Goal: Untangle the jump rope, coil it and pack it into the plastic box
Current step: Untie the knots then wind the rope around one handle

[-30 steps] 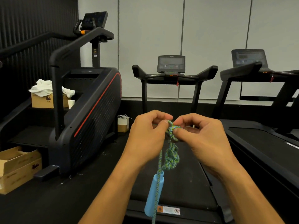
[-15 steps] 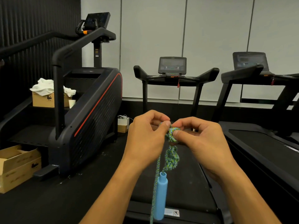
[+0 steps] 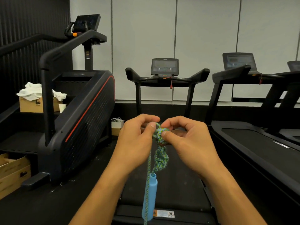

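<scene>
A green-and-blue braided jump rope (image 3: 159,157) hangs in a knotted bunch in front of me. My left hand (image 3: 138,143) and my right hand (image 3: 186,143) both pinch the top of the knot at chest height, fingertips almost touching. Below the knot a light blue handle (image 3: 150,194) dangles upright, and a single strand runs down beside it past the frame's bottom edge. No plastic box is in view.
A treadmill (image 3: 164,184) lies straight ahead under my hands, a second treadmill (image 3: 259,148) to the right. A stair climber (image 3: 78,114) stands on the left. Cardboard boxes (image 3: 13,169) sit at the lower left, and another box with white cloth (image 3: 37,101) further back.
The blue handle has swung from a tilt to hanging nearly straight. My hands stay on the knot, with fingers shifting slightly. The camera view has tipped a little.
</scene>
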{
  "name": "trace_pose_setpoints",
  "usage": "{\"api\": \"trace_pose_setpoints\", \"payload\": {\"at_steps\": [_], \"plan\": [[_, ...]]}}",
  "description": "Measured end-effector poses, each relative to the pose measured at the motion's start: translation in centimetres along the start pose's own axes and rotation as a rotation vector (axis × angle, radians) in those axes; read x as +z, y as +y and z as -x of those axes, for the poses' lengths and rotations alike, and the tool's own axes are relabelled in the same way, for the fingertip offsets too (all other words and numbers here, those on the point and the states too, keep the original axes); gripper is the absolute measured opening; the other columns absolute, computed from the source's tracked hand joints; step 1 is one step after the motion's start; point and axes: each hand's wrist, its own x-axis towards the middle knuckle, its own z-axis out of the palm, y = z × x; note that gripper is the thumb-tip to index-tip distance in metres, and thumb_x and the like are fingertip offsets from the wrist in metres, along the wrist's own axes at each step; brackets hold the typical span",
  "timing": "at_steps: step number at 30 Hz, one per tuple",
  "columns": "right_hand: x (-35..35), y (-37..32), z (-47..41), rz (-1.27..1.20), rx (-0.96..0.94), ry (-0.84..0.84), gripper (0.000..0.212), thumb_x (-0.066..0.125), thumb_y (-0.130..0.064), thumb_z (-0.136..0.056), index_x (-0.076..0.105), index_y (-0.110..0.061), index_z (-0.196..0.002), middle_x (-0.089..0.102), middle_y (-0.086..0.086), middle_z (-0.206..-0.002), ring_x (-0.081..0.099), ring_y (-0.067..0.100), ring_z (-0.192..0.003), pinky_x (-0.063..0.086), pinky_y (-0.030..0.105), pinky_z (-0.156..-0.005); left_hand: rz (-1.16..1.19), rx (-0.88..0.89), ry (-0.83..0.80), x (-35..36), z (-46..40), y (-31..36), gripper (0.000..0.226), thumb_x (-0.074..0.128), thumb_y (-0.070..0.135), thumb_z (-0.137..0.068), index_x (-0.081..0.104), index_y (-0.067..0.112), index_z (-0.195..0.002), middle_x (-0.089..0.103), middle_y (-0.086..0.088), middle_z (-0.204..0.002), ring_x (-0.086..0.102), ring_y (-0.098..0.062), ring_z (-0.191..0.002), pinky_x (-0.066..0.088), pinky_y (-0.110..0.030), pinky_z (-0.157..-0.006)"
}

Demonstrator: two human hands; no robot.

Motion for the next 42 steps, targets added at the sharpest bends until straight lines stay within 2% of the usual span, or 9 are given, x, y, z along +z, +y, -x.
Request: {"api": "trace_pose_setpoints", "payload": {"at_steps": [2, 4, 6, 12, 18, 27, 33, 37, 42], "plan": [[-0.3, 0.1, 0.0, 0.022, -0.004, -0.003, 0.019, 0.072, -0.002, -0.082, 0.072, -0.021, -0.084, 0.072, 0.002, -0.078, 0.074, 0.019, -0.073, 0.061, 0.047, -0.076, -0.04, -0.011, -0.12, -0.5, -0.1, 0.0, 0.019, 0.06, 0.014, -0.097, 0.074, 0.024, -0.103, 0.073, 0.006, -0.084, 0.062, 0.003, -0.072, 0.049, -0.016, -0.067], [-0.5, 0.2, 0.1, 0.04, -0.01, -0.01, 0.02, 0.072, -0.002, -0.083, 0.072, -0.022, -0.083, 0.072, 0.001, -0.08, 0.074, 0.018, -0.074, 0.061, 0.046, -0.075, -0.058, -0.01, -0.133, -0.8, -0.3, -0.2, 0.014, 0.064, 0.012, -0.094, 0.074, 0.022, -0.096, 0.073, 0.001, -0.081, 0.062, 0.001, -0.069, 0.051, -0.02, -0.068], [-0.5, 0.2, 0.1, 0.049, -0.015, -0.012, 0.021, 0.072, -0.002, -0.082, 0.071, -0.023, -0.083, 0.072, -0.001, -0.08, 0.074, 0.017, -0.073, 0.061, 0.045, -0.074, -0.051, -0.012, -0.095, -0.8, -0.4, -0.4, 0.011, 0.066, 0.011, -0.093, 0.072, 0.02, -0.09, 0.072, -0.005, -0.081, 0.061, -0.005, -0.07, 0.053, -0.027, -0.069], [-0.2, 0.3, -0.2, -0.025, 0.01, -0.013, 0.023, 0.068, 0.006, -0.082, 0.069, -0.017, -0.081, 0.072, 0.004, -0.075, 0.074, 0.021, -0.067, 0.06, 0.05, -0.075, -0.026, 0.0, 0.061, 0.7, -0.4, -0.9, 0.012, 0.056, 0.014, -0.098, 0.063, 0.022, -0.092, 0.07, 0.0, -0.081, 0.066, -0.016, -0.075, 0.05, -0.037, -0.067], [-0.1, 0.5, -0.5, -0.102, 0.024, 0.022, 0.024, 0.065, 0.011, -0.083, 0.067, -0.013, -0.078, 0.071, 0.004, -0.069, 0.072, 0.02, -0.061, 0.06, 0.036, -0.068, 0.098, 0.012, 0.137, 1.2, -0.3, -0.9, 0.012, 0.052, 0.015, -0.101, 0.057, 0.024, -0.096, 0.07, 0.001, -0.076, 0.062, -0.014, -0.07, 0.047, -0.039, -0.067], [1.0, 0.2, -0.4, -0.163, 0.032, 0.067, 0.022, 0.063, 0.013, -0.084, 0.063, -0.009, -0.08, 0.071, 0.011, -0.074, 0.074, 0.027, -0.065, 0.062, 0.04, -0.067, 0.231, 0.017, 0.222, 0.2, 0.0, 0.2, 0.026, 0.049, 0.004, -0.1, 0.067, 0.022, -0.098, 0.074, -0.005, -0.08, 0.074, -0.022, -0.08, 0.059, -0.052, -0.08], [1.3, -0.6, -0.2, -0.172, -0.005, 0.127, 0.022, 0.062, 0.014, -0.083, 0.063, -0.008, -0.08, 0.071, 0.003, -0.069, 0.073, 0.025, -0.065, 0.061, 0.034, -0.064, 0.33, 0.025, 0.198, -0.2, 0.1, 0.7, 0.026, 0.052, 0.002, -0.099, 0.069, 0.021, -0.098, 0.076, -0.006, -0.085, 0.076, -0.021, -0.081, 0.06, -0.041, -0.075], [1.6, -0.9, -0.2, -0.169, 0.007, 0.155, 0.019, 0.062, 0.014, -0.084, 0.062, -0.005, -0.083, 0.072, 0.005, -0.07, 0.072, 0.021, -0.061, 0.06, 0.041, -0.067, 0.296, 0.052, 0.161, -0.5, 0.2, 0.7, 0.027, 0.066, 0.0, -0.089, 0.069, 0.026, -0.089, 0.074, 0.0, -0.086, 0.074, -0.013, -0.079, 0.057, -0.026, -0.068], [1.5, -0.8, -0.3, -0.203, 0.02, 0.145, 0.02, 0.062, 0.013, -0.085, 0.062, -0.006, -0.083, 0.071, -0.002, -0.074, 0.072, 0.018, -0.068, 0.061, 0.028, -0.06, 0.234, 0.056, 0.159, -0.6, 0.0, 0.5, 0.028, 0.074, 0.004, -0.083, 0.057, 0.022, -0.07, 0.066, -0.003, -0.072, 0.065, -0.014, -0.067, 0.057, -0.037, -0.064]]}}
